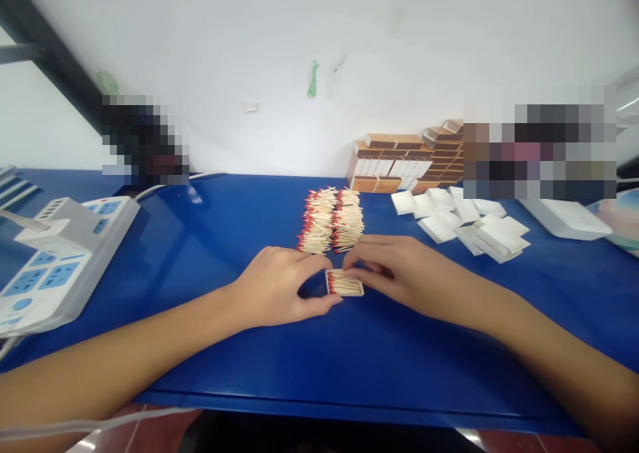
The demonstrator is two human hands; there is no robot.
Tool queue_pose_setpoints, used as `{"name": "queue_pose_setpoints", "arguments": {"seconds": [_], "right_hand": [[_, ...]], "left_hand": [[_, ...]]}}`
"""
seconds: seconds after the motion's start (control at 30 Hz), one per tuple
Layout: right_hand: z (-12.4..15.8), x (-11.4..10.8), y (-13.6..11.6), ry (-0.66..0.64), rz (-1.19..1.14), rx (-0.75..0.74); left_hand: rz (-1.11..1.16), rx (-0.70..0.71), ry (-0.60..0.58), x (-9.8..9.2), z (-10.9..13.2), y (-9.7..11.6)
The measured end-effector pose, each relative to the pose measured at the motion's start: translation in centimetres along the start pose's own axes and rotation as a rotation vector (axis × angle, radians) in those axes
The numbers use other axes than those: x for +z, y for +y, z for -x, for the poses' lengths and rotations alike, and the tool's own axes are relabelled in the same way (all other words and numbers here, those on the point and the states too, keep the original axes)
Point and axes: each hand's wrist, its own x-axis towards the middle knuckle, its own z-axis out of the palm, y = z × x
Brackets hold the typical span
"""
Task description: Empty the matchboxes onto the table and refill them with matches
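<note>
A small white matchbox tray (363,289) filled with red-tipped matches (344,283) lies on the blue table in front of me. My left hand (282,283) steadies its left end, with the thumb along the near edge and the fingers at the far side. Over the tray's right part, my right hand (394,267) has thumb and index finger drawn together at the matches inside; its other fingers are curled. Just beyond the tray sit two heaps of loose matches, a left heap (318,220) and a right heap (348,220).
Several white trays (439,225) lie scattered at the right. Brown matchboxes (394,163) are stacked against the wall behind. A large power strip (54,267) with a cable occupies the left of the blue table (224,223). A white container (566,217) stands far right.
</note>
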Motion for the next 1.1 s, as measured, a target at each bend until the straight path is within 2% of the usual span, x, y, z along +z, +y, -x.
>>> {"name": "queue_pose_setpoints", "arguments": {"seconds": [0.07, 0.13, 0.33, 0.57, 0.67, 0.83, 0.97, 1.1], "right_hand": [[-0.1, -0.4, 1.0, 0.082, 0.069, 0.017], [-0.2, -0.6, 2.0, 0.111, 0.116, 0.032], [-0.6, 0.3, 3.3, 0.046, 0.108, 0.062], [-0.4, 0.2, 2.8, 0.001, 0.105, 0.118], [-0.2, -0.2, 1.7, 0.045, 0.049, 0.130], [0.0, -0.1, 0.0, -0.009, -0.008, 0.101], [-0.3, 0.2, 1.7, 0.150, 0.078, 0.054], [-0.8, 0.8, 3.4, 0.143, 0.110, 0.051]], "left_hand": [[0.001, -0.002, -0.001, 0.0, 0.0, -0.1], [0.001, -0.005, -0.003, 0.0, 0.1, -0.1], [-0.003, -0.009, 0.002, 0.1, 0.0, -0.2], [-0.016, -0.020, -0.004, 0.0, 0.0, -0.1], [-0.016, -0.028, -0.006, -0.1, 0.0, -0.1], [-0.008, -0.031, -0.005, -0.1, -0.1, -0.1], [-0.003, -0.016, 0.012, 0.0, 0.0, 0.0], [0.000, -0.006, 0.016, 0.0, 0.1, 0.0]]}}
